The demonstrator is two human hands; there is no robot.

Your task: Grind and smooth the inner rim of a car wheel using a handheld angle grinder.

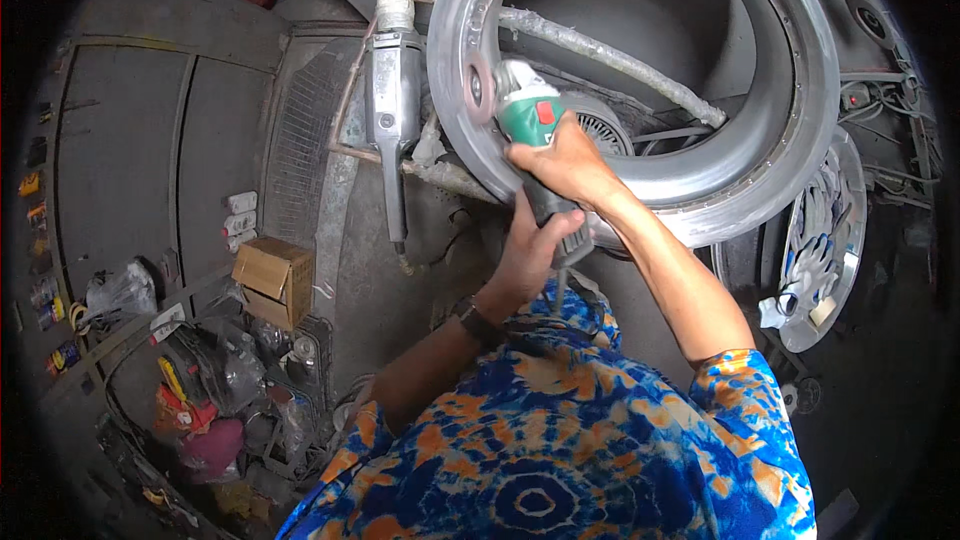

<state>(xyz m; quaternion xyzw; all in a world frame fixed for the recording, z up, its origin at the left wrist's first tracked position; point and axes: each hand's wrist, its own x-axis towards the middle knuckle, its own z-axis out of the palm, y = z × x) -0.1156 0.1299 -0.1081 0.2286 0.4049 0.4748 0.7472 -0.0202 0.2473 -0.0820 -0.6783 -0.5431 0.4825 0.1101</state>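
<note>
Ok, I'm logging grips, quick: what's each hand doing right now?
Left hand: closed, holding the angle grinder near its rear end.
Right hand: closed on it farther forward, by the green housing.

The view came from the person's head, through the left of two fisheye cameras worn side by side, and faced down over the chest, upright and unmirrored. The metal rim ran past the upper border, while the patterned shirt, below the rim, filled the foreground. The hands, at the rim's lower left edge, were seen from above and behind, at close range. The wide lens also reached the cardboard box and grey panels, both well left of the rim, bending straight edges toward its dark border.
</note>
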